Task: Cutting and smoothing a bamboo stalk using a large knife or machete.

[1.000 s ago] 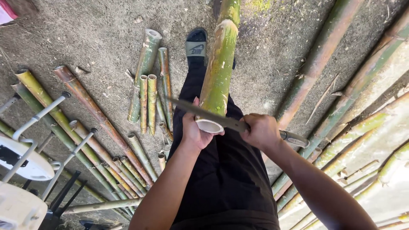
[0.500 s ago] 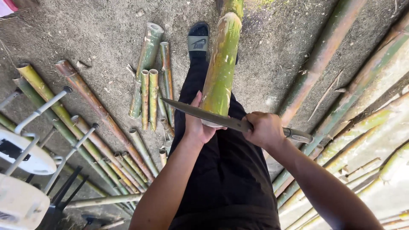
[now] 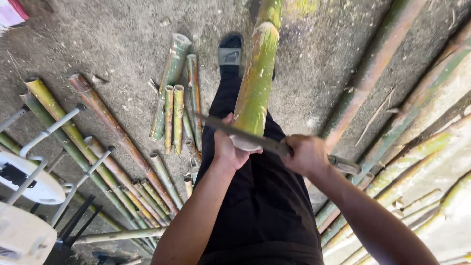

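Observation:
A thick green-yellow bamboo pole (image 3: 256, 83) runs from my lap out over my outstretched black-trousered leg (image 3: 235, 113), its cut end facing me. My left hand (image 3: 226, 149) grips that cut end from the left. My right hand (image 3: 305, 154) holds the handle of a long dark knife (image 3: 230, 128). Its blade lies across the top of the pole's end and points left.
Several short cut bamboo pieces (image 3: 177, 105) lie on the concrete floor to the left of my leg. Longer poles (image 3: 98, 142) lie further left, beside a white metal-framed chair (image 3: 34, 181). Many long bamboo poles (image 3: 407, 127) are stacked on the right.
The knife blade has lowered onto the pole's cut end, and my left hand has slid a little lower round the end. The pole has stayed in place.

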